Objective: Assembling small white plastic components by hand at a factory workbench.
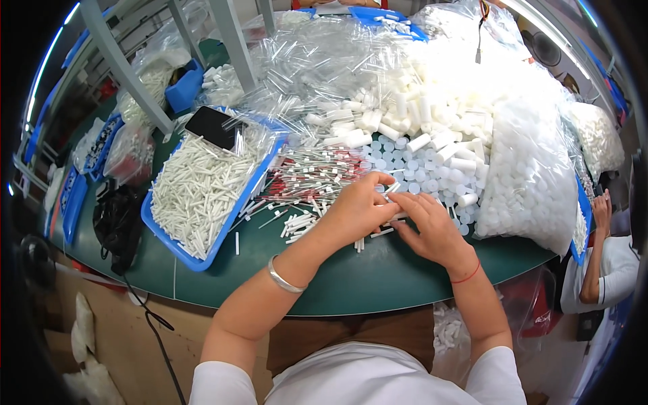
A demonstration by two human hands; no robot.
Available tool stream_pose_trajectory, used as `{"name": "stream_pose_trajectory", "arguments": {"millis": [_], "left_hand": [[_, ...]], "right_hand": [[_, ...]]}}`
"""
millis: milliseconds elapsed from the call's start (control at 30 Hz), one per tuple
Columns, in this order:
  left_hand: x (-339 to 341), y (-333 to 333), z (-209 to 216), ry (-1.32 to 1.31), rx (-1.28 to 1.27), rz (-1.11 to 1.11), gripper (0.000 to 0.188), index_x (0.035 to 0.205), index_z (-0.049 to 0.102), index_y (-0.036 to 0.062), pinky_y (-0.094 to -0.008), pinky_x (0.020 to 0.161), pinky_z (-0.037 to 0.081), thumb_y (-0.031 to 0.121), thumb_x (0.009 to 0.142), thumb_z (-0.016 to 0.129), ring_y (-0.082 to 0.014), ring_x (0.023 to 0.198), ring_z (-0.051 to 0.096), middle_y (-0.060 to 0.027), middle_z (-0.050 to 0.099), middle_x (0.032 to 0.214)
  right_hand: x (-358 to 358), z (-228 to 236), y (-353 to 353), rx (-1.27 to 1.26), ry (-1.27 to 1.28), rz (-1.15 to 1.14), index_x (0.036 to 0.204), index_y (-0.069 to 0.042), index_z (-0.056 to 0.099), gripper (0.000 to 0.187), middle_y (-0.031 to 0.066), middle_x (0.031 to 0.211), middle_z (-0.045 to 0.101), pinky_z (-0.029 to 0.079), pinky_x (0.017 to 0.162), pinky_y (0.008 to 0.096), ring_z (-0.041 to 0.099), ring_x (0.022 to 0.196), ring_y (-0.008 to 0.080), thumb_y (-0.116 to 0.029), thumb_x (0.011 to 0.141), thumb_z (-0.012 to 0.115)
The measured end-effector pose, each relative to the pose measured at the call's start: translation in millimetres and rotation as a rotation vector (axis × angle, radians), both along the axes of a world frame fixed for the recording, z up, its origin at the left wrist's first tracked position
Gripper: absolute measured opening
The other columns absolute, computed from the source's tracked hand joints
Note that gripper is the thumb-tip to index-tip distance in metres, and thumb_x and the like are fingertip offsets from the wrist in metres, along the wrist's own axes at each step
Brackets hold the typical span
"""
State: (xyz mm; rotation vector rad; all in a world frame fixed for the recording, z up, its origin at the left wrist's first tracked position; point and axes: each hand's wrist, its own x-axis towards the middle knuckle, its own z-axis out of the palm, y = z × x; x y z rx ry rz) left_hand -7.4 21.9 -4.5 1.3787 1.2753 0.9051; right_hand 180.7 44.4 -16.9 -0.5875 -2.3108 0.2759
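Observation:
Over the near middle of the green table, my left hand (358,210) and my right hand (428,228) meet at the fingertips. Both are closed in a pinch around a small white tube (392,188); the fingers partly hide it. Loose white tubes (298,226) lie beside my left hand. Just beyond it spreads a heap of thin parts with red and white ends (314,172). Translucent white round caps (422,169) are piled beyond my right hand, with larger white cylinders (405,118) behind them.
A blue tray (214,251) of white tubes stands at left, with a black phone (212,127) on top. At right leans a big clear bag of white pieces (530,175). Grey metal posts (121,64) rise at far left. Another person's arm (597,250) shows at far right.

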Motion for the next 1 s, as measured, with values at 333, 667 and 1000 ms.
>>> {"name": "stream_pose_trajectory", "arguments": {"millis": [333, 667, 1000], "left_hand": [[-150.0, 68.9, 13.6, 1.334, 0.770, 0.216, 0.027, 0.100, 0.067, 0.0042, -0.0420, 0.083, 0.047, 0.002, 0.074, 0.062, -0.0310, 0.098, 0.058, -0.0118, 0.065, 0.098], [-61.7, 16.4, 17.7, 0.512, 0.648, -0.021, 0.031, 0.121, 0.056, 0.0039, -0.0324, 0.083, 0.046, 0.010, 0.091, 0.058, -0.0213, 0.092, 0.056, -0.0099, 0.057, 0.103], [-2.4, -26.6, 5.1, -0.080, 0.181, 0.053, 0.030, 0.120, 0.058, 0.0020, -0.0242, 0.075, 0.044, 0.021, 0.097, 0.057, -0.0072, 0.082, 0.051, 0.0000, 0.059, 0.092]], "right_hand": [[5.2, -6.3, 9.6, -0.109, 0.086, -0.064, 0.111, -0.003, 0.061, 0.029, 0.0126, 0.081, 0.062, 0.047, 0.059, 0.0348, 0.059, 0.067, 0.0276, -0.007, 0.084, 0.069], [13.9, 1.9, 6.8, -0.526, 0.305, -0.062, 0.114, -0.001, 0.066, 0.027, 0.0077, 0.086, 0.065, 0.047, 0.065, 0.0263, 0.058, 0.071, 0.0137, -0.010, 0.088, 0.067], [14.9, 3.5, 5.9, -0.393, 0.303, 0.018, 0.108, -0.003, 0.069, 0.028, 0.0076, 0.086, 0.067, 0.047, 0.064, 0.0263, 0.059, 0.072, 0.0141, -0.007, 0.081, 0.073]]}}
